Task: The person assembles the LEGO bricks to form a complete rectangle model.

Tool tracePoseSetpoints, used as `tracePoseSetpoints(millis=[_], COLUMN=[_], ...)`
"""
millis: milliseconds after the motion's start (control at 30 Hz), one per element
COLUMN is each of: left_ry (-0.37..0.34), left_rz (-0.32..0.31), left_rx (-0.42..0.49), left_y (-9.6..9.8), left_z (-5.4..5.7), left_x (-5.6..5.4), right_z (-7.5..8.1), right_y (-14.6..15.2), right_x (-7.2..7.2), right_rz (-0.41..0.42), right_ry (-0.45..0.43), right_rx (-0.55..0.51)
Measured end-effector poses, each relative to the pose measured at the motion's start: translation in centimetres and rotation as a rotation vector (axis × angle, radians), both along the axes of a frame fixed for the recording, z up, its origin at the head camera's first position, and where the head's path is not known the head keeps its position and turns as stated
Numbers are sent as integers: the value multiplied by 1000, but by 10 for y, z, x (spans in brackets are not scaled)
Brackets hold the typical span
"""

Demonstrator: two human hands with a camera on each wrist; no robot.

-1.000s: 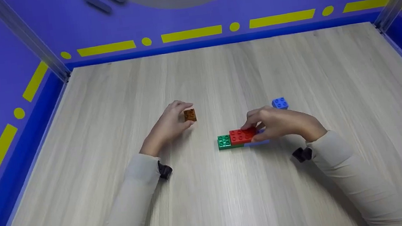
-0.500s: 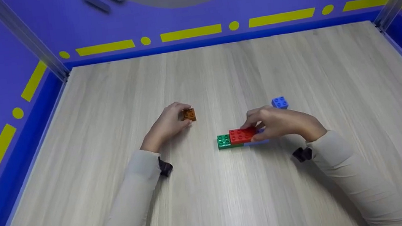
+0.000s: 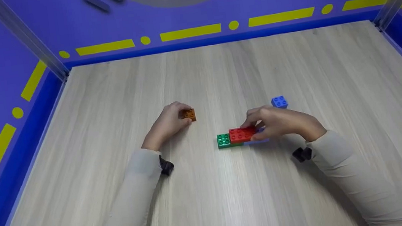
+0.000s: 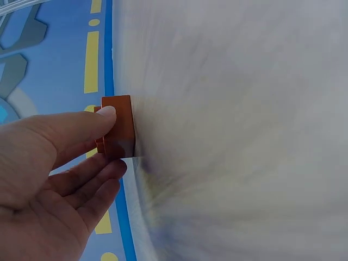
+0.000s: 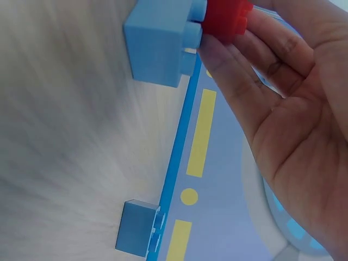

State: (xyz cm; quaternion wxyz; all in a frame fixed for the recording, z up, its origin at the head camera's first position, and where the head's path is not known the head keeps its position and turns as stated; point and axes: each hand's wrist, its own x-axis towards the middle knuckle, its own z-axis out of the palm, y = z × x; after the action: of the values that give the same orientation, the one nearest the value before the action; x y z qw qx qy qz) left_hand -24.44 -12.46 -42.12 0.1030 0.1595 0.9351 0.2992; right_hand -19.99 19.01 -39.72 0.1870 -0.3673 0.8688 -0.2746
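The building looks part done: a row of three bricks is together or nearly so, and two small bricks are apart from it. The row lies near the middle of the tabletop, well apart from its far edge, and runs roughly along that edge. At the row's end toward the tabletop's left edge is the green brick, and toward the right edge is the lower blue brick; the red brick sits on top and bridges the two, with studs left bare at both ends of the row. The right hand grips the red brick between thumb and fingers; whether the brick is pressed fully home cannot be told, so I would count that join as unconfirmed. The left hand pinches the brown brick with the thumb on one side and fingers on the other, nearer the tabletop's left and far edges than the row is; it is unclear whether the brick touches the wood. The small blue brick stands loose beyond the right hand, toward the far edge and to the right. What seems left is the brown brick and the small blue brick, neither attached to anything.
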Motion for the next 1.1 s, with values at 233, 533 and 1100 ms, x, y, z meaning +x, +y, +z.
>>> tracePoseSetpoints(millis=[233, 533, 1100], left_ry=[7, 6, 16], left_rz=[5, -5, -58], left_rx=[13, 48, 119], left_y=[0, -2, 5], left_z=[1, 1, 2], left_x=[1, 4, 13], right_z=[-1, 0, -1], right_y=[0, -1, 1], right_x=[0, 1, 2], right_rz=[-20, -26, -37], right_ry=[-16, -25, -36], right_rx=[5, -2, -9])
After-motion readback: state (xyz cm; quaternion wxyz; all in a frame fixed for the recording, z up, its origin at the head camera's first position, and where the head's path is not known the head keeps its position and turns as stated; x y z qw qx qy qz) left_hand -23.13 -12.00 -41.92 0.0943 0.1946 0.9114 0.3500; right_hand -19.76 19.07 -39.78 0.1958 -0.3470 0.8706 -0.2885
